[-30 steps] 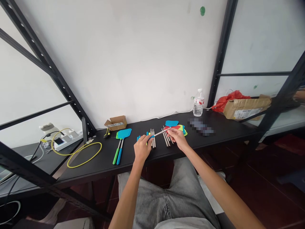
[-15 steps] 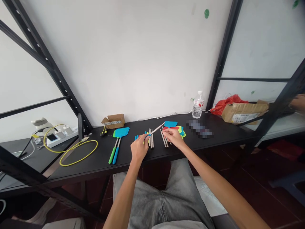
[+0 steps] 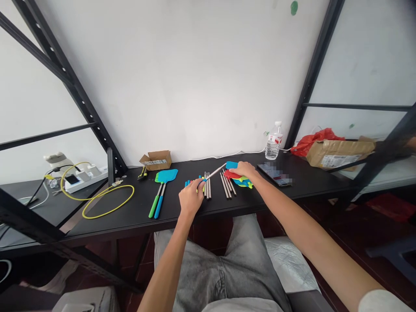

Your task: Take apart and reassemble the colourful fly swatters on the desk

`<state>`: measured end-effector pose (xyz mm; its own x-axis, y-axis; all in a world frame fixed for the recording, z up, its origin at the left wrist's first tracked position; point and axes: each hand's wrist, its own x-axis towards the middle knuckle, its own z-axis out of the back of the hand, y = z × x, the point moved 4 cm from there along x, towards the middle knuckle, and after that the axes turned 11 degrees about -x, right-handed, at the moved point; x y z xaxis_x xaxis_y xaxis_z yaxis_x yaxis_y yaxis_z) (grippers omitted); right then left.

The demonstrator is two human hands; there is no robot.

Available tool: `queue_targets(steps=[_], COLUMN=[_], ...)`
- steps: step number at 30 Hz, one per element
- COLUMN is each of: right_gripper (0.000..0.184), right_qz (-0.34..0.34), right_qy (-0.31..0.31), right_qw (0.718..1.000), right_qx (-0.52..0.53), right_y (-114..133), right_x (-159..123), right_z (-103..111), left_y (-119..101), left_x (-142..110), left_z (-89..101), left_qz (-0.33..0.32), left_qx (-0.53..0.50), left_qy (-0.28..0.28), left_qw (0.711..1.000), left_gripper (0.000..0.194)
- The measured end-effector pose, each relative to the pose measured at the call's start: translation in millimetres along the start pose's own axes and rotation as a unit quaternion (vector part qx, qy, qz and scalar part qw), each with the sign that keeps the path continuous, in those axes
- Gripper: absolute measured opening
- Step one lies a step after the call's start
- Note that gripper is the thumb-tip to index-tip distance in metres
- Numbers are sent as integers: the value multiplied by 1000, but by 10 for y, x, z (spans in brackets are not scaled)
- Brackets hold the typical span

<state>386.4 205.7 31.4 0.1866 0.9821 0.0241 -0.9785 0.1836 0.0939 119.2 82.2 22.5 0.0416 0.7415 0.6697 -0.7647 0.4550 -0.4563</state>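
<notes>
My left hand is closed round the blue grip of a thin metal rod, which slants up and to the right above the black table. My right hand rests on a pile of coloured swatter heads, red, blue and yellow-green, its fingers curled over the top ones. Several bare metal rods lie side by side between my hands, and a few coloured grips lie by my left hand. Two assembled fly swatters, blue and green, lie to the left.
A small cardboard box stands at the back. A yellow cable loop and a power strip lie left. A water bottle, a phone, a red bag and a brown parcel are right. Black rack posts flank the table.
My right hand has let go of the rod's tip and moved right onto the pile of swatter heads. My left hand still holds the rod.
</notes>
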Motion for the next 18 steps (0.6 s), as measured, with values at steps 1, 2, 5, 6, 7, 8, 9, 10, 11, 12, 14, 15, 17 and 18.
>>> queue_targets(steps=[1,2,5,6,7,8,9,10,11,12,14,15,17,18], right_gripper=[59,56,44,41,38,35,33,31,29,28,26,25,24,22], right_qz=[2,7,28,35,40,43,44,42,39,35,24,14,-23,-42], right_qy=[9,10,-5,-13,-22,-32,-41,-49,-57,-65,-79,-93,-137,-161], right_qw=[1000,1000,999,998,997,997,996,996,996,996,995,995,990,985], right_qx=[-7,-15,-47,-54,-59,-61,-61,-59,-58,-56,-53,-43,5,53], right_y=[-12,-17,2,13,24,32,35,33,25,11,-35,-68,-150,-191], right_x=[16,27,38,39,38,37,34,31,26,20,9,5,-3,-7], right_z=[-7,-3,47,67,87,105,120,131,141,149,167,185,245,280], left_y=[-4,-7,-2,2,5,7,8,9,8,8,9,9,11,11], left_x=[1,1,2,2,1,0,-1,-2,-3,-4,-4,-3,-1,0], left_z=[0,0,-2,-3,-5,-5,-4,-3,-1,2,4,4,2,1], left_qz=[2,4,7,8,7,6,4,1,-1,-2,-3,-4,-6,-7], left_qx=[0,0,0,1,2,3,2,1,-1,-2,-2,-1,-1,-3], left_qy=[3,5,8,9,10,10,10,9,7,5,3,3,1,0], left_qw=[1000,1000,1000,1000,1000,1000,1000,1000,1000,1000,1000,1000,1000,1000], left_gripper=[31,31,32,32,32,32,32,32,31,31,30,30,29,29])
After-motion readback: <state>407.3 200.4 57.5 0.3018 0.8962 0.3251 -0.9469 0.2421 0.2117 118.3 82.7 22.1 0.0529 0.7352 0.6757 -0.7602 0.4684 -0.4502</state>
